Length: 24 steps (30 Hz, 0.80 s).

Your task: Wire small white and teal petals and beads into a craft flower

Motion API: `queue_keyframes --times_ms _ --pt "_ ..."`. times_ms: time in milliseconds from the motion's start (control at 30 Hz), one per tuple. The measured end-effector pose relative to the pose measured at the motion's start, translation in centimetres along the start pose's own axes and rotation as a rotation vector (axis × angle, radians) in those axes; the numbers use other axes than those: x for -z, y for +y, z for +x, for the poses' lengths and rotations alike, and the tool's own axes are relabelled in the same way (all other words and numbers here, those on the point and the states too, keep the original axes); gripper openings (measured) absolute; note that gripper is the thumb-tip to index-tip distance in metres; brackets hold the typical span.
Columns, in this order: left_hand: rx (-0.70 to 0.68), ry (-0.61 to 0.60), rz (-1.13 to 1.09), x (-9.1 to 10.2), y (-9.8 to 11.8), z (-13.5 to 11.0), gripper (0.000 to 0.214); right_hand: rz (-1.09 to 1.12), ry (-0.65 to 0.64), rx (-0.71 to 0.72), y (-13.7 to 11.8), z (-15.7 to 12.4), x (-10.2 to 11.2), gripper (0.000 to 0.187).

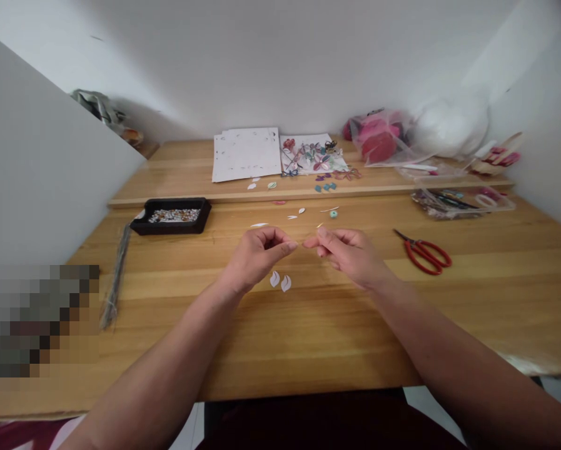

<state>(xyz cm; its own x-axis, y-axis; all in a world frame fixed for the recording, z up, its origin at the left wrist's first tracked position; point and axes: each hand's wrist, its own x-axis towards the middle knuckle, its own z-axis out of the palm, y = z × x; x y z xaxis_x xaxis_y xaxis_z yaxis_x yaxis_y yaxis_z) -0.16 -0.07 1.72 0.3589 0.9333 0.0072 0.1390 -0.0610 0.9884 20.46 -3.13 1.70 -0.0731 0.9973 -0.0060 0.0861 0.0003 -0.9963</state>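
My left hand [265,251] is closed in a pinch, thumb against forefinger; anything between the tips is too small to make out. Just across from it, my right hand [348,253] also pinches, with a thin yellowish sliver [320,225] showing at its thumb tip. The two sets of fingertips nearly meet above the wooden table. Below them lie two white leaf-shaped pieces [274,279] with dark curved lines. More small white leaf pieces [301,210] rest beyond the hands, beside a small teal round item [333,214].
Red-handled pliers [428,255] lie to the right. On the left are a black tray [205,215] of beads and a bundle of thin wires [117,281]. A raised shelf [177,169] behind holds white sheets [246,153], colourful flower pieces [320,156] and bags. A clear tool box [463,203] stands right.
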Motion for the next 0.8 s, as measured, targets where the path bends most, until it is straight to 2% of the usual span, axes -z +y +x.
queue_keyframes --times_ms 167,367,633,800 --pt "-0.019 -0.004 0.027 -0.1 0.0 0.0 0.029 0.019 -0.032 -0.039 -0.1 -0.1 -0.4 0.027" --pt "-0.017 -0.019 0.116 -0.3 0.4 -0.3 0.028 0.09 0.075 -0.034 -0.2 -0.2 -1.1 0.027" --pt "0.002 -0.015 0.146 -0.2 0.6 -0.3 0.025 0.07 0.172 0.013 -0.4 0.0 -0.6 0.026" --pt "0.008 -0.024 0.158 0.1 0.3 0.0 0.026 0.1 0.199 -0.016 -0.5 0.2 -0.4 0.027"
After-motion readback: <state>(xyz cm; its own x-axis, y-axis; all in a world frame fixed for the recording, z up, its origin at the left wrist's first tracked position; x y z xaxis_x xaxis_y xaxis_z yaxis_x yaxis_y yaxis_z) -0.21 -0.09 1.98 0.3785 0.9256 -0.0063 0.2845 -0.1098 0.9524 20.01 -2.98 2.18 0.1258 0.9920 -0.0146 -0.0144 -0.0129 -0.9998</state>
